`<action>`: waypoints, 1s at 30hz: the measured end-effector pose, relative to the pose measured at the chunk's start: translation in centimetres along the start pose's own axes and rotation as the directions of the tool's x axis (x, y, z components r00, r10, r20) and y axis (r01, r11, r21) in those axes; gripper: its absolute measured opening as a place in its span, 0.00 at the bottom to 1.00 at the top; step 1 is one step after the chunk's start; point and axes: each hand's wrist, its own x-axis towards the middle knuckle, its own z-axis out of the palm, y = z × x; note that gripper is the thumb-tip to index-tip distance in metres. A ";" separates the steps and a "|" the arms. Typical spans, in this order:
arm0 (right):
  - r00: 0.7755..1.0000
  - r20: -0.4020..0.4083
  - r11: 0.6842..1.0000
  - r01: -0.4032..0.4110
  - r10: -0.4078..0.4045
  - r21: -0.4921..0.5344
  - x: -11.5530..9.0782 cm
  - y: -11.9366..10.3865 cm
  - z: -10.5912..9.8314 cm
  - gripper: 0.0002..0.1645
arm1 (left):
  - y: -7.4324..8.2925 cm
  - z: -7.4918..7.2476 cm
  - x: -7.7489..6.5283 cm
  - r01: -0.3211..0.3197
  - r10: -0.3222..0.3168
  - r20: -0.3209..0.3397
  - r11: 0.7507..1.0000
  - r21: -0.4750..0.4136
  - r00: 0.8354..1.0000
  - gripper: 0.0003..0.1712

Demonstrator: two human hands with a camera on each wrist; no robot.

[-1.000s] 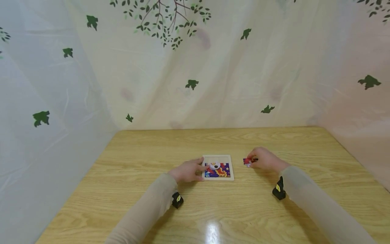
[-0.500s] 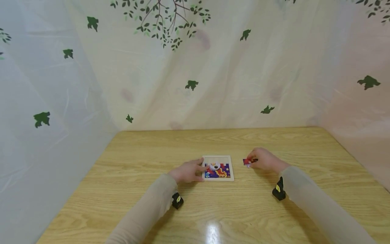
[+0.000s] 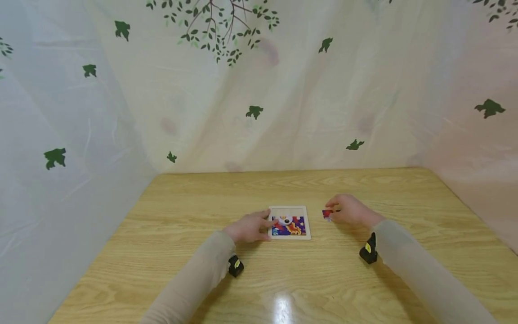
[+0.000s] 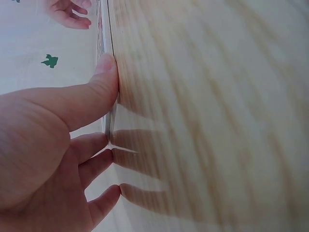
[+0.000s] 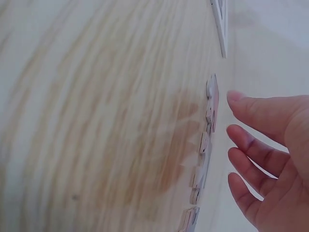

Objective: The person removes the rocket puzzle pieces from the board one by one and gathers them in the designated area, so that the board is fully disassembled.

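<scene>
A shallow puzzle tray (image 3: 309,230) with a pale rim lies on the table, its lower part filled with colourful pieces and its upper strip bare. My left hand (image 3: 248,227) rests at the tray's left side, one finger reaching over the picture. In the left wrist view its thumb (image 4: 104,72) touches the rim, and the other fingertips meet the table. To the right of the tray lie loose puzzle pieces (image 3: 326,214), red and purple. Just over them hovers my right hand (image 3: 351,210); the right wrist view shows its fingers (image 5: 256,150) apart and holding nothing.
The wooden table (image 3: 259,274) reaches back to a pale curtain (image 3: 210,121) printed with leaves and birds. In the right wrist view the loose pieces (image 5: 207,130) lie in an uneven row, partly overlapping. Each wrist wears a small black camera (image 3: 368,250).
My right hand has risen slightly from the loose pieces, its fingers parting from them. The left hand and the tray stay as they were.
</scene>
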 end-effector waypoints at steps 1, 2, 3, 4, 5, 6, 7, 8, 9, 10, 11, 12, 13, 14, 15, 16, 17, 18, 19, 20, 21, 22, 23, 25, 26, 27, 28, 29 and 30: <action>1.000 -0.002 1.000 -0.003 0.003 0.004 0.1 -0.1 0.0 0.19 | 0.0 0.0 0.0 0.000 0.000 -0.001 1.000 -0.003 1.000 0.34; 1.000 -0.003 1.000 -0.001 0.001 0.005 0.1 -0.2 0.0 0.18 | 0.0 0.0 0.0 0.000 0.000 -0.003 1.000 -0.003 1.000 0.34; 1.000 -0.004 1.000 0.002 -0.002 0.006 0.2 -0.3 0.0 0.18 | 0.0 0.0 0.0 0.000 0.000 -0.003 1.000 -0.001 1.000 0.34; 1.000 -0.005 1.000 0.006 -0.006 0.006 0.2 -0.4 0.0 0.18 | 0.0 -0.1 -0.1 0.000 0.000 -0.002 1.000 -0.003 1.000 0.34; 1.000 -0.004 1.000 0.011 -0.011 0.009 0.2 -0.5 0.1 0.17 | 0.0 -0.1 -0.1 0.000 0.000 -0.001 1.000 -0.002 1.000 0.34; 1.000 -0.007 1.000 0.018 -0.018 0.011 0.2 -0.5 0.1 0.17 | 0.0 -0.1 -0.1 0.000 0.000 -0.002 1.000 -0.003 1.000 0.34; 1.000 -0.008 1.000 0.024 -0.024 0.014 0.2 -0.6 0.2 0.17 | 0.0 -0.1 -0.1 0.000 0.000 -0.002 1.000 -0.003 1.000 0.34; 1.000 -0.010 0.999 0.027 -0.026 0.019 0.2 -0.6 0.3 0.17 | -0.1 0.0 -0.1 -0.001 0.001 -0.003 1.000 -0.001 1.000 0.34; 0.999 -0.010 0.999 0.034 -0.034 0.021 0.2 -0.6 0.3 0.17 | -0.1 0.0 -0.1 -0.002 0.002 -0.002 1.000 0.002 1.000 0.34; 0.999 -0.012 0.999 0.037 -0.037 0.023 0.3 -0.7 0.4 0.17 | -0.1 0.0 -0.1 -0.003 0.003 -0.004 1.000 0.003 1.000 0.34; 0.999 -0.012 0.999 0.041 -0.040 0.022 0.3 -0.8 0.4 0.17 | -0.1 0.0 -0.1 -0.004 0.004 -0.005 1.000 0.007 1.000 0.33; 0.999 -0.014 0.999 0.044 -0.044 0.023 0.3 -0.8 0.5 0.17 | -0.1 0.0 -0.1 -0.003 0.004 -0.005 1.000 0.008 1.000 0.33; 0.999 -0.012 0.999 0.044 -0.044 0.021 0.3 -0.9 0.6 0.17 | -0.1 0.0 -0.1 -0.004 0.004 -0.005 1.000 0.009 1.000 0.33; 0.999 -0.015 0.998 0.051 -0.050 0.023 0.4 -1.0 0.7 0.16 | -0.1 0.0 -0.1 -0.004 0.004 -0.005 1.000 0.011 1.000 0.33; 0.998 -0.015 0.998 0.056 -0.055 0.025 0.4 -1.2 0.8 0.16 | 0.0 -0.1 -0.1 -0.004 0.004 -0.005 1.000 0.012 1.000 0.33; 0.998 -0.017 0.998 0.061 -0.060 0.027 0.5 -1.4 0.9 0.16 | -0.1 -0.1 -0.1 -0.004 0.004 -0.005 1.000 0.011 1.000 0.33; 0.998 -0.019 0.997 0.068 -0.068 0.030 0.6 -1.6 1.0 0.15 | -0.1 -0.1 0.0 -0.004 0.004 -0.005 1.000 0.010 1.000 0.33; 0.997 -0.022 0.997 0.071 -0.071 0.037 0.8 -1.7 1.1 0.15 | -0.1 -0.1 0.0 -0.004 0.004 -0.005 1.000 0.007 1.000 0.33; 0.997 -0.025 0.996 0.073 -0.072 0.042 0.8 -1.8 1.2 0.15 | -0.1 -0.1 0.0 -0.005 0.006 -0.006 1.000 0.006 1.000 0.33; 0.996 -0.027 0.996 0.081 -0.080 0.047 0.9 -2.0 1.3 0.15 | -0.1 -0.1 0.0 -0.006 0.006 -0.005 1.000 0.005 1.000 0.33; 0.996 -0.030 0.995 0.091 -0.090 0.046 1.0 -2.2 1.4 0.15 | -0.1 -0.1 0.0 -0.006 0.006 -0.005 1.000 0.004 1.000 0.33; 0.995 -0.035 0.994 0.094 -0.092 0.049 1.1 -2.3 1.6 0.15 | -0.1 -0.1 0.0 -0.007 0.007 -0.005 1.000 0.002 1.000 0.33; 0.995 -0.038 0.994 0.093 -0.091 0.053 1.1 -2.5 1.7 0.15 | -0.1 -0.1 0.0 -0.007 0.007 -0.005 1.000 0.002 1.000 0.33; 0.995 -0.039 0.994 0.097 -0.095 0.057 1.2 -2.8 1.9 0.16 | 0.0 -0.1 -0.1 -0.010 0.010 -0.005 1.000 0.005 1.000 0.33; 0.995 -0.037 0.994 0.095 -0.092 0.063 1.3 -2.9 2.0 0.16 | 0.0 -0.1 -0.1 -0.011 0.011 -0.005 1.000 0.007 1.000 0.33; 0.996 -0.033 0.993 0.091 -0.089 0.072 1.4 -3.1 2.2 0.16 | 0.0 -0.1 -0.1 -0.013 0.013 -0.006 1.000 0.011 1.000 0.33; 0.997 -0.028 0.994 0.074 -0.072 0.085 1.4 -3.2 2.3 0.16 | 0.0 -0.1 -0.1 -0.015 0.015 -0.006 1.000 0.012 1.000 0.33; 0.998 -0.020 0.994 0.067 -0.065 0.091 1.5 -3.4 2.4 0.17 | 0.0 -0.1 -0.1 -0.015 0.015 -0.008 1.000 0.011 1.000 0.33; 0.998 -0.013 0.993 0.062 -0.061 0.097 1.6 -3.5 2.5 0.17 | 0.0 -0.1 -0.1 -0.014 0.014 -0.009 1.000 0.009 1.000 0.33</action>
